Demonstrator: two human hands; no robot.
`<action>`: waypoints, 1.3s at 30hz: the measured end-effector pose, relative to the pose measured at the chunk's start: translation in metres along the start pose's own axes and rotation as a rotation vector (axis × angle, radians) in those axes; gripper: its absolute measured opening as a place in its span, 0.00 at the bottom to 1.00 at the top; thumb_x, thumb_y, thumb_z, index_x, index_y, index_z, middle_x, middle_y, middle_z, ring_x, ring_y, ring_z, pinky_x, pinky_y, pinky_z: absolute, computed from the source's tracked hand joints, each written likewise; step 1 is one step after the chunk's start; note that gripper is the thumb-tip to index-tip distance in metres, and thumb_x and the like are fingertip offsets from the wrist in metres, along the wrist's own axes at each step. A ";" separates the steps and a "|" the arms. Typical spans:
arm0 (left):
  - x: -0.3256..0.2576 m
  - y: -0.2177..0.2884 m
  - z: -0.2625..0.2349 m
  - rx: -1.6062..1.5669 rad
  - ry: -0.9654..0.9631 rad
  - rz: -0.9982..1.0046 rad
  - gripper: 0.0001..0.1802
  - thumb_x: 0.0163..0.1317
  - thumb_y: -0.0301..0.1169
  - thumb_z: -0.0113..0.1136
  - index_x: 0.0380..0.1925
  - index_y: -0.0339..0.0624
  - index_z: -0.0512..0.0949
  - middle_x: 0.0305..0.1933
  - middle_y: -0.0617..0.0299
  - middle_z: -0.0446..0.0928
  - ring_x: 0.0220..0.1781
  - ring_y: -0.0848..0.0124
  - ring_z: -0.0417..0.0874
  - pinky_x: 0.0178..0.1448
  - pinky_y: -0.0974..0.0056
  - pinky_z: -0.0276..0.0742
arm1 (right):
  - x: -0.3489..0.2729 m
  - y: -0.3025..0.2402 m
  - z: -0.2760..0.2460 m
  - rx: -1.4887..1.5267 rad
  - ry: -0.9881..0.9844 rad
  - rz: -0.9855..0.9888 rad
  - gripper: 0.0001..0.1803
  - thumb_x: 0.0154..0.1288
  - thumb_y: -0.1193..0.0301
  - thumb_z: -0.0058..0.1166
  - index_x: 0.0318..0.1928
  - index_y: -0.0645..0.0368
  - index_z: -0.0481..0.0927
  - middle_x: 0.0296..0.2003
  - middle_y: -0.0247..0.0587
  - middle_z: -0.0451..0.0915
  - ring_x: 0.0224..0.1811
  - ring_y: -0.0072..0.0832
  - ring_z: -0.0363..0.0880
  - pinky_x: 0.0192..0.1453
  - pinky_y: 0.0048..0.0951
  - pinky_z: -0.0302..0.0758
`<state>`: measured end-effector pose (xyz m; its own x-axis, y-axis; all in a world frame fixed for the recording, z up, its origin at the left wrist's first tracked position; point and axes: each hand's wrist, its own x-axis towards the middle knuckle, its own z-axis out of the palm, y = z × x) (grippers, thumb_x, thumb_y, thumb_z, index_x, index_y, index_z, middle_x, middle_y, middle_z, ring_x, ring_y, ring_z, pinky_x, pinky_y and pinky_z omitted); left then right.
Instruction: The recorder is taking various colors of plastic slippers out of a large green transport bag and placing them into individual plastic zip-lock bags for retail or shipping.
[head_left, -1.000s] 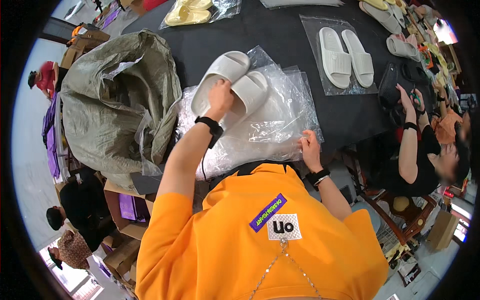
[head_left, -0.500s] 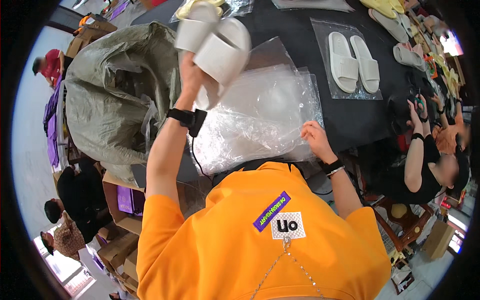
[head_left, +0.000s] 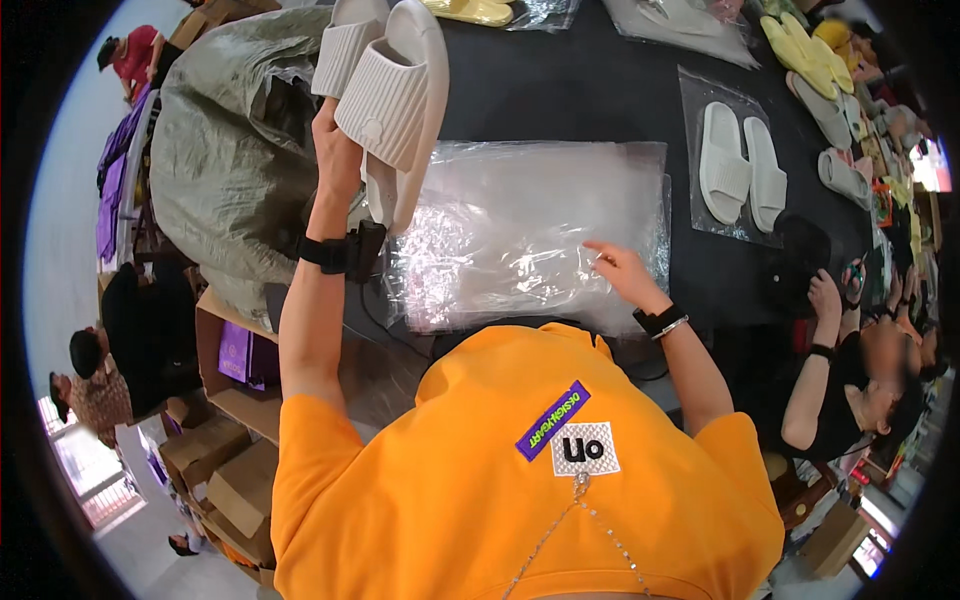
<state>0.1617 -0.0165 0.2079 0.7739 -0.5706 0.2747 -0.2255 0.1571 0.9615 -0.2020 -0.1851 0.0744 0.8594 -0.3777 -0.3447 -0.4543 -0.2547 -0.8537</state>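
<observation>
Raised over the left side of the table, my left hand (head_left: 338, 155) grips a pair of off-white ribbed slide sandals (head_left: 392, 110). Its fingers are partly hidden behind the straps. A flat pile of clear plastic bags (head_left: 540, 210) lies in front of me. At the right part of this pile is my right hand (head_left: 632, 277), with the index finger stretched out and nothing held. Farther right, another pair of white slides (head_left: 726, 165) rests side by side on a clear bag.
A big grey-green woven sack (head_left: 225, 150) bulges at the left of the dark table (head_left: 570, 95). Cardboard boxes (head_left: 240, 490) stand low on the left. Yellow slides (head_left: 800, 50) and others lie at the far right, where a co-worker in black (head_left: 840, 390) sits.
My left hand has moved left with the slides. My right index finger has straightened over the bags. The bag pile lies squarer, without the corner that stuck up at its far edge.
</observation>
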 end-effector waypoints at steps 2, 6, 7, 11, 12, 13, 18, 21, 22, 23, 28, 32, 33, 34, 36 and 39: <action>-0.002 0.015 0.004 0.038 0.039 0.046 0.21 0.59 0.26 0.52 0.53 0.30 0.69 0.47 0.60 0.75 0.45 0.75 0.74 0.49 0.71 0.68 | 0.015 0.016 -0.001 0.283 0.034 0.130 0.28 0.56 0.75 0.45 0.60 0.62 0.64 0.26 0.35 0.75 0.25 0.19 0.69 0.30 0.21 0.67; -0.017 0.054 0.017 0.339 0.037 0.279 0.21 0.57 0.25 0.52 0.52 0.31 0.70 0.48 0.56 0.75 0.48 0.71 0.74 0.52 0.69 0.68 | 0.025 0.023 -0.007 0.452 0.036 0.272 0.34 0.55 0.75 0.44 0.64 0.68 0.54 0.26 0.35 0.74 0.24 0.16 0.69 0.28 0.19 0.66; -0.025 0.062 0.026 0.417 0.026 0.360 0.21 0.57 0.25 0.52 0.51 0.31 0.70 0.48 0.55 0.75 0.49 0.70 0.74 0.52 0.68 0.68 | 0.027 0.024 -0.007 0.452 0.036 0.300 0.34 0.55 0.75 0.44 0.64 0.68 0.55 0.26 0.35 0.74 0.25 0.17 0.69 0.28 0.19 0.66; -0.071 0.079 0.069 0.516 -0.402 0.634 0.22 0.46 0.31 0.63 0.45 0.40 0.76 0.51 0.45 0.73 0.56 0.51 0.72 0.58 0.56 0.67 | 0.030 0.029 -0.005 0.508 0.096 0.360 0.31 0.58 0.74 0.42 0.63 0.66 0.57 0.28 0.36 0.75 0.26 0.18 0.72 0.30 0.20 0.68; -0.084 0.073 0.080 0.404 -0.579 0.582 0.23 0.47 0.31 0.62 0.46 0.40 0.75 0.53 0.45 0.72 0.56 0.49 0.71 0.57 0.56 0.67 | 0.033 0.031 -0.007 0.508 0.101 0.360 0.30 0.58 0.74 0.42 0.63 0.65 0.58 0.28 0.36 0.75 0.26 0.18 0.72 0.30 0.20 0.68; -0.094 0.070 0.090 0.299 -0.775 0.454 0.23 0.49 0.30 0.61 0.48 0.39 0.74 0.52 0.46 0.72 0.55 0.49 0.72 0.56 0.56 0.68 | 0.035 0.032 -0.006 0.506 0.104 0.358 0.30 0.59 0.74 0.42 0.63 0.64 0.58 0.28 0.35 0.75 0.26 0.18 0.72 0.30 0.20 0.68; -0.130 0.006 0.134 0.217 -0.836 0.026 0.17 0.51 0.30 0.56 0.43 0.39 0.74 0.46 0.43 0.73 0.49 0.49 0.74 0.51 0.56 0.71 | 0.039 0.035 -0.002 0.403 0.095 0.324 0.27 0.61 0.74 0.41 0.63 0.60 0.60 0.28 0.34 0.76 0.26 0.18 0.72 0.30 0.21 0.69; -0.131 -0.054 0.132 0.651 -0.775 0.124 0.13 0.48 0.29 0.56 0.36 0.39 0.75 0.41 0.46 0.74 0.44 0.49 0.74 0.47 0.54 0.72 | 0.032 0.037 -0.002 0.297 0.110 0.263 0.25 0.63 0.74 0.41 0.62 0.57 0.62 0.28 0.32 0.76 0.26 0.18 0.72 0.31 0.22 0.70; -0.120 -0.078 0.122 0.796 -0.707 0.208 0.12 0.46 0.28 0.55 0.34 0.39 0.75 0.39 0.48 0.74 0.43 0.50 0.75 0.45 0.54 0.72 | 0.031 0.041 -0.001 0.262 0.115 0.236 0.25 0.64 0.74 0.41 0.62 0.57 0.62 0.28 0.32 0.76 0.26 0.18 0.72 0.31 0.22 0.70; -0.107 -0.107 0.107 1.014 -0.698 0.174 0.13 0.44 0.26 0.54 0.33 0.40 0.76 0.38 0.50 0.74 0.42 0.52 0.75 0.45 0.55 0.72 | 0.031 0.042 0.000 0.228 0.118 0.217 0.24 0.64 0.74 0.41 0.62 0.56 0.63 0.28 0.32 0.76 0.26 0.18 0.72 0.31 0.23 0.70; -0.075 -0.159 0.058 1.166 -0.435 0.166 0.08 0.45 0.24 0.50 0.29 0.38 0.72 0.36 0.52 0.73 0.40 0.51 0.74 0.42 0.52 0.72 | 0.027 0.058 0.012 0.225 0.150 0.104 0.23 0.64 0.74 0.41 0.61 0.50 0.66 0.27 0.32 0.74 0.25 0.17 0.68 0.31 0.20 0.69; -0.075 -0.128 0.086 1.099 -0.476 0.110 0.08 0.45 0.24 0.51 0.28 0.37 0.72 0.35 0.51 0.73 0.39 0.50 0.75 0.41 0.51 0.72 | 0.024 0.052 0.014 0.204 0.218 0.091 0.21 0.63 0.75 0.42 0.58 0.55 0.69 0.27 0.34 0.75 0.24 0.17 0.70 0.32 0.20 0.70; -0.082 -0.115 0.100 1.071 -0.504 0.121 0.08 0.45 0.24 0.51 0.28 0.37 0.72 0.35 0.51 0.73 0.39 0.50 0.75 0.41 0.51 0.72 | 0.024 0.053 0.015 0.289 0.239 0.147 0.20 0.63 0.76 0.42 0.57 0.56 0.69 0.28 0.35 0.76 0.25 0.18 0.71 0.32 0.20 0.71; -0.095 -0.101 0.117 1.031 -0.559 0.099 0.08 0.45 0.24 0.51 0.29 0.37 0.72 0.35 0.51 0.72 0.38 0.51 0.76 0.41 0.51 0.72 | 0.024 0.054 0.015 0.368 0.259 0.206 0.20 0.63 0.76 0.42 0.56 0.57 0.70 0.29 0.35 0.76 0.25 0.18 0.72 0.32 0.20 0.71; -0.128 -0.095 0.143 1.004 -0.671 0.120 0.09 0.44 0.24 0.52 0.30 0.39 0.72 0.35 0.52 0.72 0.38 0.52 0.77 0.40 0.51 0.72 | 0.026 0.044 0.013 0.079 0.354 0.204 0.17 0.63 0.77 0.41 0.52 0.61 0.72 0.30 0.35 0.78 0.24 0.19 0.73 0.30 0.20 0.73; -0.153 -0.121 0.140 0.993 -0.740 0.122 0.11 0.44 0.24 0.52 0.32 0.40 0.72 0.35 0.53 0.72 0.37 0.54 0.77 0.40 0.52 0.72 | 0.037 0.092 0.019 0.222 0.541 -0.182 0.14 0.63 0.77 0.41 0.48 0.62 0.74 0.30 0.35 0.79 0.24 0.19 0.74 0.27 0.18 0.71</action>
<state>-0.0117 -0.0609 0.0485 0.2698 -0.9627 -0.0185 -0.8716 -0.2523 0.4204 -0.2071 -0.2056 -0.0244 0.6512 -0.7588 0.0121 -0.2016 -0.1883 -0.9612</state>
